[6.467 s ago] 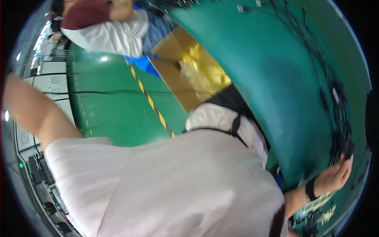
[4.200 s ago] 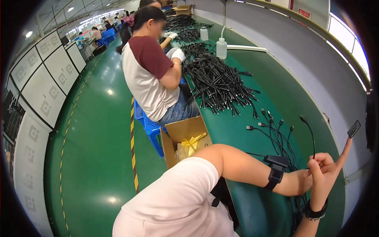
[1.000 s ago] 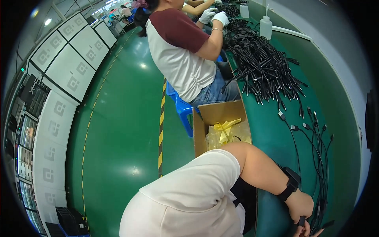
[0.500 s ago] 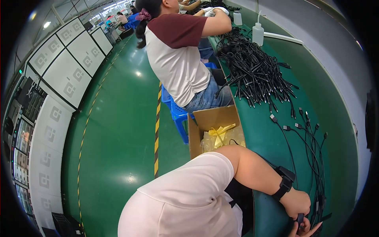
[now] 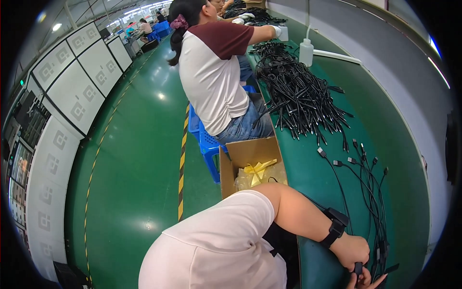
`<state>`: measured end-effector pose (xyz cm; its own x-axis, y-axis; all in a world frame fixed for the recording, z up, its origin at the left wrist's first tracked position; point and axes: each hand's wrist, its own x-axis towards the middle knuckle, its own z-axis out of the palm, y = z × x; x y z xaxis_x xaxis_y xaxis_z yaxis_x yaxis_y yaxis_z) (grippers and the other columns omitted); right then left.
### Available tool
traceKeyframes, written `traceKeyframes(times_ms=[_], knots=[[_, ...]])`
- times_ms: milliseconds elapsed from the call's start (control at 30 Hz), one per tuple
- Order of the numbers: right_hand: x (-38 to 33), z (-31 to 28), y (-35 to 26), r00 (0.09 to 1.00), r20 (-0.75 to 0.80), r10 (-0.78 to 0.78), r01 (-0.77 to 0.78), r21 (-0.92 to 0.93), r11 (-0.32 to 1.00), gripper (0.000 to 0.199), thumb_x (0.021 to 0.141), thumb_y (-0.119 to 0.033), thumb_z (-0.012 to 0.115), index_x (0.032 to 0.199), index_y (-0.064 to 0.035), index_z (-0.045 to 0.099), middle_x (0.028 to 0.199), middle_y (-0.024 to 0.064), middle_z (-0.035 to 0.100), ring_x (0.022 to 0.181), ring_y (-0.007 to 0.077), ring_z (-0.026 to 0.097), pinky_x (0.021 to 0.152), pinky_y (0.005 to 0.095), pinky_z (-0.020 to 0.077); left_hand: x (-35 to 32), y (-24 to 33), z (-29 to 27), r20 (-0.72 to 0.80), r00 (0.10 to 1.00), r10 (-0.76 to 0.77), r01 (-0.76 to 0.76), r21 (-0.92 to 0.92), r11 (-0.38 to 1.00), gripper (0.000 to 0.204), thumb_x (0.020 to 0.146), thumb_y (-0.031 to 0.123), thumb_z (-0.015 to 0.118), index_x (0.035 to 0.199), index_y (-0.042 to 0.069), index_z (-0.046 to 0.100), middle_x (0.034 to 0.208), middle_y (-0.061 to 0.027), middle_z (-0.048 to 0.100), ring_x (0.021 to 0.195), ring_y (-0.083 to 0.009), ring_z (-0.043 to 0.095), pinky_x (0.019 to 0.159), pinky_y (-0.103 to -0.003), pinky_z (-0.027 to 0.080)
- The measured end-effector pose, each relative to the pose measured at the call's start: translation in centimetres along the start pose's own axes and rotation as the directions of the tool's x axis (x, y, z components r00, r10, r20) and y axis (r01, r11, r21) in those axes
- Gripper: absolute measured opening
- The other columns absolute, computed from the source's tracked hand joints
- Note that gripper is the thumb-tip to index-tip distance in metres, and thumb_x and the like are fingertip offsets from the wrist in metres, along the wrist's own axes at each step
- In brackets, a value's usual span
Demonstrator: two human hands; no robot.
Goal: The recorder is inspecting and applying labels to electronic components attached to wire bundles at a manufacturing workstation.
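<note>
My left hand [image 5: 352,251], with a black band and box-shaped device [image 5: 335,224] on its wrist, is closed at the lower right over the green table. Its fingers pinch a small black block-shaped cable part [image 5: 358,268]. From the lower edge comes my right hand [image 5: 367,280], partly cut off; its thumb and fingers close on the lower end of that part, one finger stretched to the right. Beside both hands lies a loose bundle of black USB cables [image 5: 377,212], plugs pointing away from me. One cable [image 5: 340,185] lies apart on its left. A flat black strip [image 5: 392,269] shows right of my fingers.
A big heap of black cables [image 5: 298,91] covers the table [image 5: 308,168] farther off, near a white squeeze bottle [image 5: 306,52]. An open cardboard box [image 5: 250,151] with yellow and clear plastic stands at the table's left edge. A seated co-worker [image 5: 211,82] is beyond it.
My view has shifted slightly, so the scene sits a little to the left. Both my hands keep their hold on the black part. The co-worker's gloved hand has moved to a white container.
</note>
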<state>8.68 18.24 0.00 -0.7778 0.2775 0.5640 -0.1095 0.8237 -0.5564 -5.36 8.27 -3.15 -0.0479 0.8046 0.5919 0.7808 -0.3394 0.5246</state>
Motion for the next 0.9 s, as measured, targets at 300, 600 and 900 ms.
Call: traceKeyframes(times_ms=[300,600,900], knots=[[0.7,-0.6,-2.9,0.941,0.151,0.302,-0.330,0.222,0.917,0.093,0.072,0.000,0.072,0.147,-0.0086,0.017,0.115,0.0104,0.059,0.104,0.0177,0.056,0.088,0.0300,0.0439,0.0,1.5,-6.3,0.069,0.974,-0.215,0.211,0.070,0.975,0.027,0.069,0.022,0.075,0.089,0.006,0.067,0.086,-0.0122,0.066,0.082,-0.0323,0.062,0.072,-0.041,0.049],[0.2,-1.3,-5.3,0.742,0.138,0.656,-0.563,0.660,0.498,0.007,0.083,-0.002,0.064,0.089,0.0001,0.061,0.072,0.0048,0.062,0.058,0.0087,0.054,0.050,0.0199,0.0417,0.0,2.4,-5.2,-0.055,0.990,-0.132,0.132,0.004,0.991,0.026,0.061,0.008,0.077,0.081,0.003,0.061,0.072,-0.0088,0.060,0.067,-0.0276,0.060,0.060,-0.037,0.048],[0.3,0.1,-5.6,0.692,0.162,0.704,-0.637,0.596,0.489,0.009,0.082,-0.003,0.069,0.089,0.0017,0.066,0.071,0.0040,0.063,0.054,0.0052,0.054,0.045,0.0164,0.0421,-2.0,1.3,-5.7,-0.054,0.986,-0.155,0.155,-0.009,0.988,0.030,0.063,0.010,0.080,0.090,0.005,0.065,0.073,-0.0050,0.061,0.061,-0.0188,0.057,0.047,-0.026,0.044]])
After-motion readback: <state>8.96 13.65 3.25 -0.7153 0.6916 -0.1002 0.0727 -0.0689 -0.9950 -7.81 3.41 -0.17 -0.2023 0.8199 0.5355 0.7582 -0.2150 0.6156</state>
